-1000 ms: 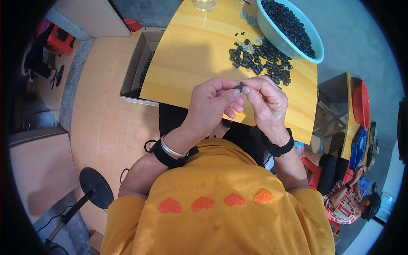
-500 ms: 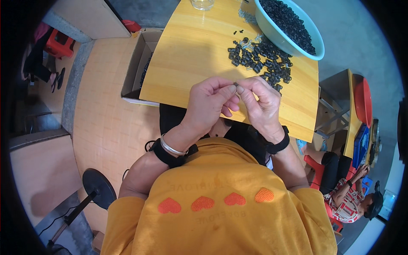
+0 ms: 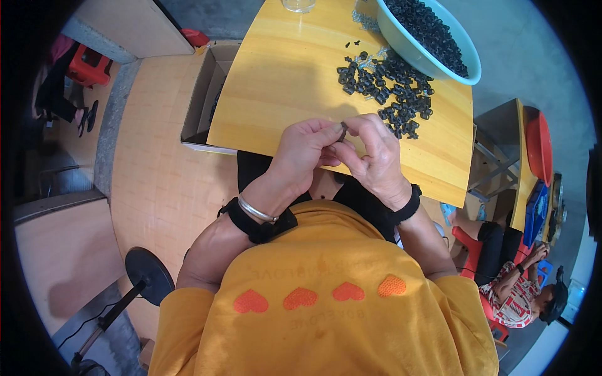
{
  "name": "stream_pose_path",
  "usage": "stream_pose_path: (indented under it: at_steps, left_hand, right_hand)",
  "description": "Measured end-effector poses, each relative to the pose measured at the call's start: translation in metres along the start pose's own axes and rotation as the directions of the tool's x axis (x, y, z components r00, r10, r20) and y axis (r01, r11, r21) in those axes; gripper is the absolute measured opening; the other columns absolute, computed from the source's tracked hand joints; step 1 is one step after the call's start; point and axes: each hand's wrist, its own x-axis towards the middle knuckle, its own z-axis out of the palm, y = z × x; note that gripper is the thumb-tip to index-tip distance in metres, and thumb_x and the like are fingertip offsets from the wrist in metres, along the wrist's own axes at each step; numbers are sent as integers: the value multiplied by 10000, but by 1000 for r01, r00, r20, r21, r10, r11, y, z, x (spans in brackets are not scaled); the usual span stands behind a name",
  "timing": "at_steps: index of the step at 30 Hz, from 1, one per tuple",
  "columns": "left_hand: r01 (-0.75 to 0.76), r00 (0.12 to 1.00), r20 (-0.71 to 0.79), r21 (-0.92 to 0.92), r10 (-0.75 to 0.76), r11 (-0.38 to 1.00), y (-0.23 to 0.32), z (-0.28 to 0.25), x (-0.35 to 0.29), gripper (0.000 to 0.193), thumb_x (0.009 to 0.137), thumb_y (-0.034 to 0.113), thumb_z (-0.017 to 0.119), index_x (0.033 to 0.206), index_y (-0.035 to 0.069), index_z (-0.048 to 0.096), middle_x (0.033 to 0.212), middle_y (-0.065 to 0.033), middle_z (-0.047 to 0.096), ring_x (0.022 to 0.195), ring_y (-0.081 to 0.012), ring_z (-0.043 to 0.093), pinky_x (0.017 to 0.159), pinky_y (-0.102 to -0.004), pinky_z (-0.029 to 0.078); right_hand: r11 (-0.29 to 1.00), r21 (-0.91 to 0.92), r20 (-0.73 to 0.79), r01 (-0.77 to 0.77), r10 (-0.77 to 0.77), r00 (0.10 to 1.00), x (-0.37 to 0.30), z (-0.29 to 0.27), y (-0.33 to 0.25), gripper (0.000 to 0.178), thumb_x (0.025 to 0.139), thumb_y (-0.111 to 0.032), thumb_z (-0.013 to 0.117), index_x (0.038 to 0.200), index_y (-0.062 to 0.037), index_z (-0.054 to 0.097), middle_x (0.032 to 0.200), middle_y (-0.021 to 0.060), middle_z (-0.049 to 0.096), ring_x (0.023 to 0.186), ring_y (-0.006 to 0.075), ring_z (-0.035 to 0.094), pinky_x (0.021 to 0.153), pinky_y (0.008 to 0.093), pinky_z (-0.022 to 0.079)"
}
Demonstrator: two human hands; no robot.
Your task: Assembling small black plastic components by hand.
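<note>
My left hand [image 3: 302, 151] and my right hand [image 3: 378, 158] meet above the near part of a yellow wooden table [image 3: 269, 81]. Thumb and fingertips of the left pinch a small black plastic piece [image 3: 343, 133]. The right hand's fingers are curled and pressed close against the same piece; whether they grip it or something smaller is hidden. Just beyond the right hand lies a loose pile of small black plastic parts [image 3: 390, 94]. Behind it stands a light-blue basin [image 3: 407, 52] heaped with similar black parts.
Small silvery pieces [image 3: 365, 21] lie beside the basin. A clear cup [image 3: 298, 5] stands at the far edge. A cardboard box [image 3: 195, 119] is left of the table. On the right, another person [image 3: 511, 294] sits by a table with a red basin [image 3: 538, 147] and blue tray [image 3: 535, 213].
My right hand has turned and its fingers have shifted slightly left and down around the piece. More of the black piece shows between my fingertips now.
</note>
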Motion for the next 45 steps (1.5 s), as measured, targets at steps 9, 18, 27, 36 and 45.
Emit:
stream_pose_path:
  at_steps: [9, 18, 27, 36, 45]
  left_hand:
    - [77, 997, 32, -78, -75, 994, -7, -7, 3, 171, 887, 185, 534, 865, 19, 570, 770, -86, 634, 678, -156, 625, 629, -268, 525]
    - [65, 995, -75, -17, -66, 998, 0, -1, -1, 196, 901, 209, 511, 921, 23, 570, 787, -62, 618, 679, -154, 621, 611, -259, 524]
    - [-142, 907, -323, 370, 270, 918, 36, -56, -4, 156, 870, 205, 562, 930, 64, 592, 697, -48, 612, 577, -115, 600, 525, -221, 489]
    - [-57, 704, -578, 534, 413, 844, 91, -177, 19, 120, 884, 203, 537, 914, 87, 549, 655, -33, 591, 458, -84, 519, 391, -193, 389]
    - [-74, 629, -598, 590, 496, 804, 93, -152, 11, 229, 871, 197, 551, 1053, 62, 522, 755, -44, 608, 497, -78, 533, 416, -179, 384]
  right_hand:
    - [992, -67, 41, 111, -108, 993, -4, 3, 6, 292, 651, -46, 676, 905, 2, 540, 785, 132, 535, 720, 304, 541, 614, 360, 459]
    - [999, -27, -58, 46, -47, 997, -4, 11, 0, 263, 669, -40, 657, 906, -3, 550, 763, 120, 531, 711, 298, 541, 611, 357, 460]
    - [990, -121, 63, -68, 76, 995, -2, -8, 9, 286, 721, -65, 641, 995, -35, 568, 820, 134, 561, 794, 310, 567, 671, 364, 473]
    - [840, -511, -27, -182, 196, 980, 14, -35, 77, 32, 704, -83, 623, 732, -74, 610, 761, 85, 558, 793, 278, 524, 679, 382, 394]
    - [721, -658, 92, -216, 362, 928, 27, -25, 78, 107, 707, -164, 603, 752, -76, 646, 839, 104, 561, 887, 264, 502, 733, 382, 361]
